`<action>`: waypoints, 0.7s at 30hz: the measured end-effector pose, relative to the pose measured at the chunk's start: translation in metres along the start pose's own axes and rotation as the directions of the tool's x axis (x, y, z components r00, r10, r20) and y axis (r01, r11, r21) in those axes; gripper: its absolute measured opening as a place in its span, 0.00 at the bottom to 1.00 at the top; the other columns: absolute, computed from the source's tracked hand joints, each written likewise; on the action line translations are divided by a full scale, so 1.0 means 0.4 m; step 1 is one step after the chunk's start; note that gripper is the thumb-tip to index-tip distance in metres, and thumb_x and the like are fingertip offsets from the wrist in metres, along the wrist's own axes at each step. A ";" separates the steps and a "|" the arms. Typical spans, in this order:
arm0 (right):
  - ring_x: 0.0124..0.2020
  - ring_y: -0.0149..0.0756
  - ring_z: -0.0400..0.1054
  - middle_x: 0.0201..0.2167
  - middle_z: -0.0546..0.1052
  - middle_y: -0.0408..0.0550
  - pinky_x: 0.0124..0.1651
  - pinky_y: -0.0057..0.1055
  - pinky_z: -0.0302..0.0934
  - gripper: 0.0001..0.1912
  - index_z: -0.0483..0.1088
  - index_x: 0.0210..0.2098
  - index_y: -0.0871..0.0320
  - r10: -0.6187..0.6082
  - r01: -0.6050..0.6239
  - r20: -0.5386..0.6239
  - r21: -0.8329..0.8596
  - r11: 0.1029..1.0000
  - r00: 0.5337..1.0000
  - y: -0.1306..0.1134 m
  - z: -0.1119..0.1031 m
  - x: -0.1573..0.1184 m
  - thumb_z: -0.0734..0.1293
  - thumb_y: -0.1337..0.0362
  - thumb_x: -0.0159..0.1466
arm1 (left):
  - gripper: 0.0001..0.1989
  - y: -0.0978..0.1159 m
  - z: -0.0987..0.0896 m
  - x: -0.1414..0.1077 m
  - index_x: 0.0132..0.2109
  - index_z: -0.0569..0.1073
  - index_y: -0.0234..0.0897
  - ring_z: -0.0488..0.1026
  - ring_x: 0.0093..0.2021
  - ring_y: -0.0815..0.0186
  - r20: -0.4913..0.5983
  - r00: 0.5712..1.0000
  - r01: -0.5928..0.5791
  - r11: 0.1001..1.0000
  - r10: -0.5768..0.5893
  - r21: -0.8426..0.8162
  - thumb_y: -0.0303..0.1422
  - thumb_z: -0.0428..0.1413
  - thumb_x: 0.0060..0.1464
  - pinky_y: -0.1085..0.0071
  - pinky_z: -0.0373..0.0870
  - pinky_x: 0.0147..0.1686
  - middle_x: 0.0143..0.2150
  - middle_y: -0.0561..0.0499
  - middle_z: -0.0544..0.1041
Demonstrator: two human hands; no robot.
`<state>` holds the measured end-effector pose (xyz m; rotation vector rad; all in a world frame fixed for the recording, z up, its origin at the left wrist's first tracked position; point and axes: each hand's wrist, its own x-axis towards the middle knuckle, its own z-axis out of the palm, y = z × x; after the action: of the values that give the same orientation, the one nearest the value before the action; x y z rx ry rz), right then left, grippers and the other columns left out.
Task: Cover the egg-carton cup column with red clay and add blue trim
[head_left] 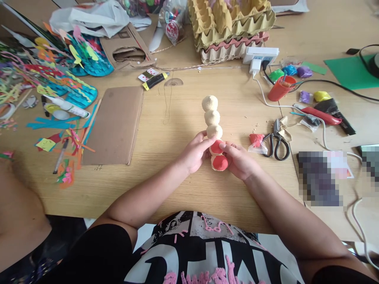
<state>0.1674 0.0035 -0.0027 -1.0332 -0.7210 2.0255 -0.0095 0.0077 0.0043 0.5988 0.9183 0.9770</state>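
Note:
A row of several joined round cups, cut like an egg-carton strip (212, 118), points away from me over the wooden table. The far cups are pale cream; the two nearest me have red tops. My left hand (195, 153) grips the strip from the left, its thumb by the border of cream and red. From the right, my right hand (239, 159) holds it, thumb on the edge of the upper red cup. A lump of red clay (256, 139) in a clear wrapper lies right of my right hand, beside black-handled scissors (277, 141).
Brown cardboard (114, 125) and colourful paper crafts (75, 92) lie left. Stacked egg trays (231, 29) stand behind. On the right are a red cup (279, 89), a power strip (261, 54), cables and clay packets. Another person's arm (20, 213) is at the lower left.

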 end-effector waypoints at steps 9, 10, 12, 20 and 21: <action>0.32 0.32 0.73 0.32 0.84 0.45 0.35 0.29 0.69 0.33 0.82 0.36 0.57 -0.046 0.046 -0.004 -0.050 0.998 0.999 0.007 0.003 0.008 0.93 0.42 0.47 | 0.32 0.000 -0.001 0.002 0.57 0.74 0.41 0.80 0.45 0.61 -0.029 0.998 -0.055 0.999 0.055 -0.001 0.48 0.79 0.55 0.64 0.73 0.47 0.43 0.52 0.83; 0.33 0.33 0.75 0.34 0.85 0.45 0.36 0.30 0.70 0.32 0.83 0.38 0.56 -0.050 0.051 0.024 -0.039 0.998 0.998 0.008 0.001 0.008 0.93 0.41 0.49 | 0.32 0.003 -0.003 0.003 0.56 0.74 0.41 0.80 0.44 0.62 -0.018 0.998 -0.065 0.998 0.065 -0.002 0.48 0.79 0.55 0.64 0.73 0.47 0.44 0.52 0.83; 0.36 0.35 0.76 0.36 0.86 0.47 0.39 0.32 0.73 0.28 0.84 0.38 0.55 -0.067 0.068 0.075 -0.006 0.998 0.995 0.010 -0.005 0.007 0.91 0.41 0.54 | 0.30 0.009 -0.007 0.004 0.55 0.74 0.41 0.80 0.46 0.62 0.009 0.996 -0.087 0.996 0.087 -0.002 0.48 0.77 0.57 0.64 0.74 0.48 0.44 0.52 0.83; 0.37 0.37 0.74 0.34 0.84 0.46 0.40 0.33 0.71 0.23 0.84 0.36 0.53 -0.111 0.105 0.082 0.069 0.992 0.990 0.011 -0.004 0.001 0.90 0.43 0.58 | 0.41 0.015 -0.014 -0.002 0.62 0.70 0.42 0.82 0.46 0.64 0.141 0.986 -0.093 0.994 0.084 0.061 0.44 0.82 0.49 0.63 0.75 0.52 0.46 0.54 0.84; 0.37 0.38 0.74 0.33 0.83 0.45 0.40 0.33 0.71 0.23 0.84 0.35 0.52 -0.113 0.108 0.086 0.069 0.992 0.990 0.010 -0.002 0.000 0.90 0.43 0.58 | 0.41 0.013 -0.014 -0.001 0.63 0.69 0.42 0.82 0.46 0.64 0.145 0.986 -0.096 0.993 0.085 0.072 0.41 0.82 0.49 0.63 0.75 0.53 0.45 0.54 0.84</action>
<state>0.1668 0.0013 -0.0058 -0.8520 -0.7386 1.9955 -0.0167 0.0099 0.0059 0.7730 0.8110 0.9699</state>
